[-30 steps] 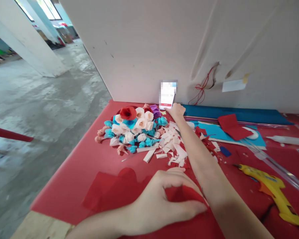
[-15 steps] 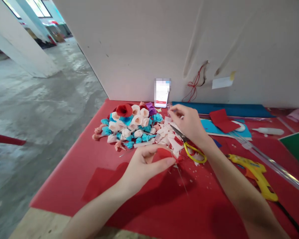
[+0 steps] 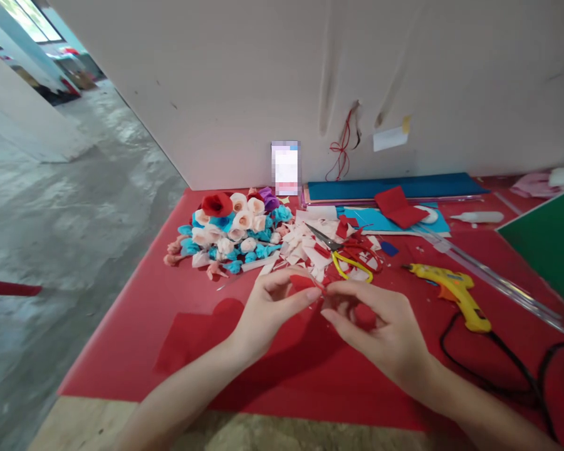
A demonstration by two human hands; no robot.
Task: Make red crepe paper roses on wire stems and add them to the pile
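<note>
My left hand (image 3: 267, 310) pinches a small red paper piece (image 3: 305, 282) between thumb and fingers above the red table cover (image 3: 136, 332). My right hand (image 3: 380, 326) meets it from the right, with thumb and forefinger closed on the same red piece. Just behind both hands lie yellow-handled scissors (image 3: 345, 262) on a heap of white and red paper scraps (image 3: 310, 250). A pile of paper roses (image 3: 230, 232) in white, blue, red and purple sits further back left.
A yellow glue gun (image 3: 454, 293) with a black cord lies at the right. Blue and red paper sheets (image 3: 395, 207), a white glue bottle (image 3: 479, 217) and a green sheet (image 3: 549, 244) lie at the back right. A phone (image 3: 286, 168) leans on the white wall. A flat red paper (image 3: 192, 332) lies front left.
My right hand drew back from the phone, passed over the scissors and came to the red piece. My left hand lifted off the table with that piece in its pinch.
</note>
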